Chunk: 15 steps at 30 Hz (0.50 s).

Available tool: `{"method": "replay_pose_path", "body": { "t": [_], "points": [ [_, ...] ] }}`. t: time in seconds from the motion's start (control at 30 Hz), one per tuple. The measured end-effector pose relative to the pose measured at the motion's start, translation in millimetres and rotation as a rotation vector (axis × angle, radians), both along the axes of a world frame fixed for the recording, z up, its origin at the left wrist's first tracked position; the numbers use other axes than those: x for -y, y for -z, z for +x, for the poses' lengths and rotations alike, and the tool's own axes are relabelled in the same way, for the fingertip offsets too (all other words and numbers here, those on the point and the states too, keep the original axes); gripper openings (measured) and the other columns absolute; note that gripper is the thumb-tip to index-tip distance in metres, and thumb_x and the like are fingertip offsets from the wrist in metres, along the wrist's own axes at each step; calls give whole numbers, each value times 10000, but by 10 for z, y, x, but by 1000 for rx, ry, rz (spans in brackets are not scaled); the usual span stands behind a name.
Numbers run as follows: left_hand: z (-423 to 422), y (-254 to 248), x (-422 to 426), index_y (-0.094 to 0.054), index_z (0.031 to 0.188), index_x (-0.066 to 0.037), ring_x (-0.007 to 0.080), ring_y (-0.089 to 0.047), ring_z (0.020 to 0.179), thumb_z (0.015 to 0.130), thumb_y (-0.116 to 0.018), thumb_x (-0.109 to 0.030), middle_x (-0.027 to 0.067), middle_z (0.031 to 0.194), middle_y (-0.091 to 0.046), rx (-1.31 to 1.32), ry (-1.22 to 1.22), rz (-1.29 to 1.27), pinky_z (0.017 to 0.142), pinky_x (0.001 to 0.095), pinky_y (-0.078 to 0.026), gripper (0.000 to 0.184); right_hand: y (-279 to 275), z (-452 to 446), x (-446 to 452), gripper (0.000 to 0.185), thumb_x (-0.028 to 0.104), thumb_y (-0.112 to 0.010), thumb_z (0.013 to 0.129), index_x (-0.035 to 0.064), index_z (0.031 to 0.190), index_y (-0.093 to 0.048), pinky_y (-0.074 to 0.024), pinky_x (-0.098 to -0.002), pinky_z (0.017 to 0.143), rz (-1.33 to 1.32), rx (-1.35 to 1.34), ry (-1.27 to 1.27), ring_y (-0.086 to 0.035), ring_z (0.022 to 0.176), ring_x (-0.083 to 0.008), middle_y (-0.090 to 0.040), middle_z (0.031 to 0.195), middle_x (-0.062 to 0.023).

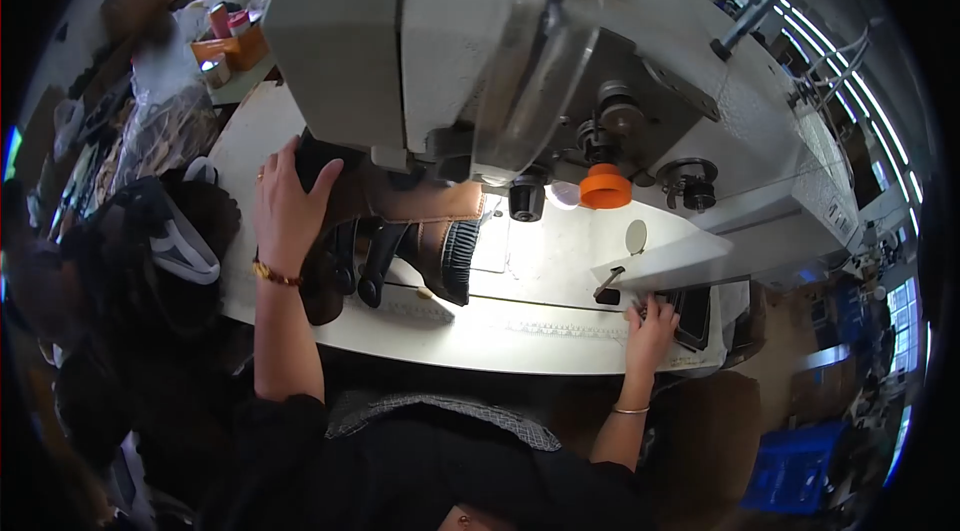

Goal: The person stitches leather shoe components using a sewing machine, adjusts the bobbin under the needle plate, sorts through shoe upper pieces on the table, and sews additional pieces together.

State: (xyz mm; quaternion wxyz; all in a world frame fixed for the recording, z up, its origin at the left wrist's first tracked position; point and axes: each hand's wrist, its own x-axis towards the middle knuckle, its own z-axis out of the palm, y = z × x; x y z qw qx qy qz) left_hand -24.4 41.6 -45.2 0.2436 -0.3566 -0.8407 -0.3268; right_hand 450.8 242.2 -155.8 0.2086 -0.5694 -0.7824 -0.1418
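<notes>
Under the head of a large sewing machine point(450, 41) lies a brown leather piece point(430, 203) with black gathered trim point(460, 256) and black straps point(380, 261). My left hand point(290, 201) rests on the dark part at its left end, thumb and fingers spread apart. At the right of the white table, my right hand point(652, 326) has bent fingers beside a dark flat object point(692, 319); whether they hold something small is unclear. A small metal lever with a black end point(608, 293) stands just left of that hand.
A printed ruler strip point(560, 329) runs along the table's front point(500, 356). An orange box point(232, 51) with spools stands at the back left. Dark items with grey loops point(185, 246) are heaped left of the table. A blue crate point(795, 466) sits at lower right.
</notes>
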Motion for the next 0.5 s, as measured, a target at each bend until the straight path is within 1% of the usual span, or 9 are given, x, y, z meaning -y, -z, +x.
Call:
{"method": "replay_pose_path", "body": {
  "t": [0.1,0.17,0.2,0.27,0.3,0.33,0.37,0.47,0.5],
  "points": [
    [-101,-150,55,-570,1114,-14,365,-605,1015,842,-724,-437,178,1067,-639,279,-106,-52,848,434,-491,526,-152,-396,348,333,206,-750,795,57,1081,-667,-489,-427,851,125,111,73,-579,975,-340,-619,1013,-135],
    [-160,-96,58,-560,1116,-33,363,-610,1001,834,-732,-447,184,1054,-639,294,-82,53,825,431,-491,529,-298,-777,739,303,197,-751,811,21,1046,-675,-516,-437,774,-160,-97,-40,-632,853,-320,-663,901,-131],
    [-179,-46,69,-555,1117,-43,362,-613,994,830,-736,-452,186,1048,-639,300,-70,98,813,430,-492,531,-456,-989,868,257,152,-726,843,4,1049,-685,-532,-393,693,-253,-291,-333,-666,749,-283,-688,832,-131],
    [-189,3,40,-533,1085,-74,370,-640,910,825,-750,-436,190,977,-663,275,-73,154,763,438,-492,496,-668,-1484,905,214,56,-634,904,-38,1093,-671,-526,-285,715,-406,-691,-799,-690,814,-216,-710,893,-158],
    [-161,-26,34,-528,1080,-79,375,-645,888,823,-753,-432,188,962,-669,331,-60,194,754,442,-492,491,-744,-1719,902,200,67,-604,936,-69,1071,-662,-525,-285,733,-544,-869,-877,-673,816,-181,-713,887,-129],
    [-142,-50,27,-523,1076,-85,380,-650,865,821,-756,-428,186,947,-675,388,-48,237,744,446,-492,487,-895,-1910,905,204,86,-581,960,-76,1060,-653,-517,-276,730,-851,-1056,-884,-638,791,-133,-702,881,-80],
    [-140,-62,30,-521,1070,-86,384,-652,855,819,-759,-425,182,934,-680,349,-45,262,738,446,-492,484,-821,-2036,716,223,113,-559,985,-80,1055,-645,-508,-264,726,-943,-965,-986,-606,776,-109,-683,895,-59],
    [-103,-98,48,-517,1058,-93,388,-659,848,812,-766,-420,174,916,-691,245,-56,297,728,443,-495,479,-1173,-2498,843,181,109,-583,969,-35,892,-659,-422,-237,575,-1071,-1121,-739,-512,649,-67,-589,730,-3],
    [-85,-140,57,-518,1059,-97,386,-662,860,810,-769,-419,174,925,-694,209,-72,286,730,439,-496,478,-1094,-2576,917,190,98,-580,972,-24,837,-636,-394,-243,561,-948,-1227,-843,-473,629,-62,-552,703,13]
  ]
}}
